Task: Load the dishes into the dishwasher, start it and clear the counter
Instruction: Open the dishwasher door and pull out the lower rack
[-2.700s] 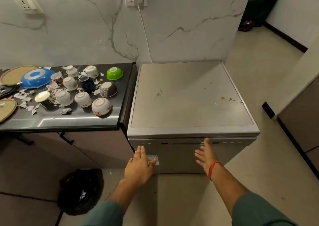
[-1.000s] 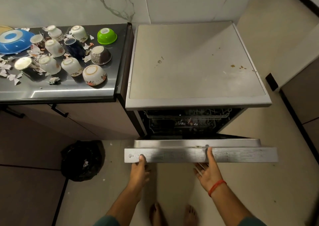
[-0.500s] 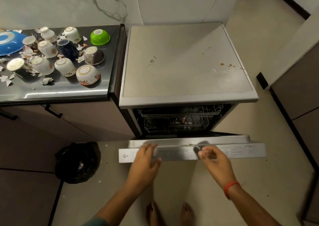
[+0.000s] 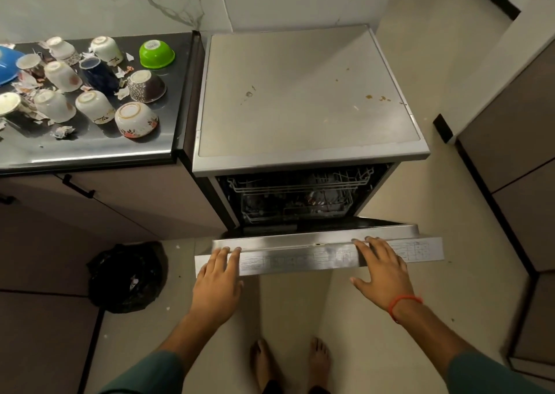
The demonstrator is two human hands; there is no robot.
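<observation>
Both palms down; left hand [image 4: 217, 276], right hand [image 4: 383, 270] flat on door [image 4: 300, 258]

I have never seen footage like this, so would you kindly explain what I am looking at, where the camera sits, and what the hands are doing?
There is no machine here: a person wears one wide-angle camera on the head, so the single view looks forward and down at their own arms and bare feet. The left hand and the right hand rest with straight fingers on the top edge of the dishwasher door, which is partly lowered. Neither hand holds anything. Behind the door a wire rack shows. To the left, the dark counter carries upturned cups, a green bowl, a floral bowl, a blue dish at the edge and scraps of torn paper. A black bag lies on the floor below.
</observation>
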